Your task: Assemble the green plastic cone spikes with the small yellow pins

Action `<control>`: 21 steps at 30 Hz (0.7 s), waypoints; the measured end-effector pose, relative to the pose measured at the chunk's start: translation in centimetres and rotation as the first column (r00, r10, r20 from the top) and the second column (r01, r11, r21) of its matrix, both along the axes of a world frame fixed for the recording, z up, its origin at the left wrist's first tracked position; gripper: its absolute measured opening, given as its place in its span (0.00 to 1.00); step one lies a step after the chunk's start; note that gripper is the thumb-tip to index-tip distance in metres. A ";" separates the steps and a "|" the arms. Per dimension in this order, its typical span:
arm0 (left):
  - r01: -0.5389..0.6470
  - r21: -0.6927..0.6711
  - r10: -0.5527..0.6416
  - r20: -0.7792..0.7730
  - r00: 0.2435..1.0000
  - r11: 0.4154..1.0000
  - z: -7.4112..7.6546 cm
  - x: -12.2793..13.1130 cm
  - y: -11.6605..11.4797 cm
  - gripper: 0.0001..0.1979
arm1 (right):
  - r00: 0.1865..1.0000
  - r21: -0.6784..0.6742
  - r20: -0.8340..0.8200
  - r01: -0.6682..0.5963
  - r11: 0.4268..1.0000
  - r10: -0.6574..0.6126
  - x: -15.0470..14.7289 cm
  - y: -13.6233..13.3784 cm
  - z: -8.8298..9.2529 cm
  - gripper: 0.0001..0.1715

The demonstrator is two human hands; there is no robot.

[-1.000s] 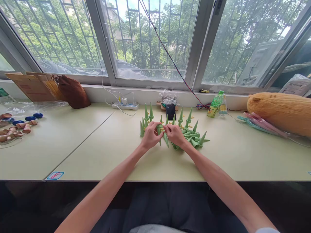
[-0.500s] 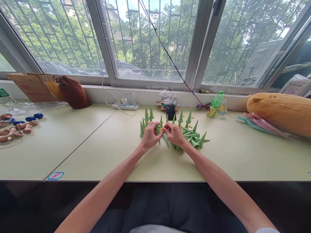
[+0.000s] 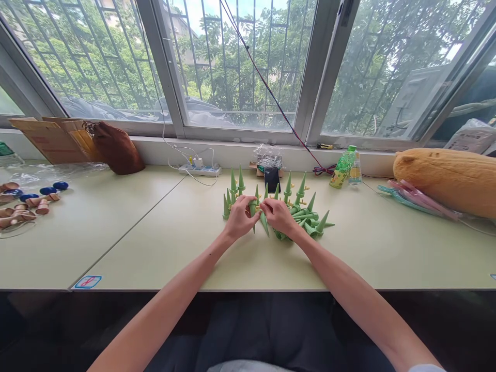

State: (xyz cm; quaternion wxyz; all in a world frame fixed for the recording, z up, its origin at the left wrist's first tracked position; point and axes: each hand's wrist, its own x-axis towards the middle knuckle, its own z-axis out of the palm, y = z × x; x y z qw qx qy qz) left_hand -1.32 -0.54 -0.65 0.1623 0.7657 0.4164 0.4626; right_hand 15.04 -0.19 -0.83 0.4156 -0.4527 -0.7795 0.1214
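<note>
My left hand (image 3: 240, 218) is closed round a green cone-shaped plant watering spike (image 3: 253, 208), its tip pointing down. Against the side of that spike my right hand (image 3: 276, 213) pinches with thumb and forefinger; a bit of yellow, likely a small valve, shows between the hands, mostly hidden by the fingers. Another green spike (image 3: 264, 226) lies just below the right fingertips. Several spikes with yellow valves stand upright behind the hands, such as this spike (image 3: 288, 187). Beside my right wrist lies a heap of loose green spikes (image 3: 310, 222).
Behind the spikes lie a black phone (image 3: 272, 179) and clear plastic wrap (image 3: 267, 154). A power strip (image 3: 201, 169), a green-capped bottle (image 3: 343, 168) and a plush cushion (image 3: 445, 178) line the back. Wooden toys with blue balls (image 3: 48, 190) lie far left, near a brown bag (image 3: 118, 147).
</note>
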 end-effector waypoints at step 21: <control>-0.032 0.011 0.032 -0.005 0.999 0.999 -0.2 -0.1 0.3 0.17 | 0.997 0.001 -0.063 -0.047 0.999 0.047 0.0 -0.2 0.2 0.08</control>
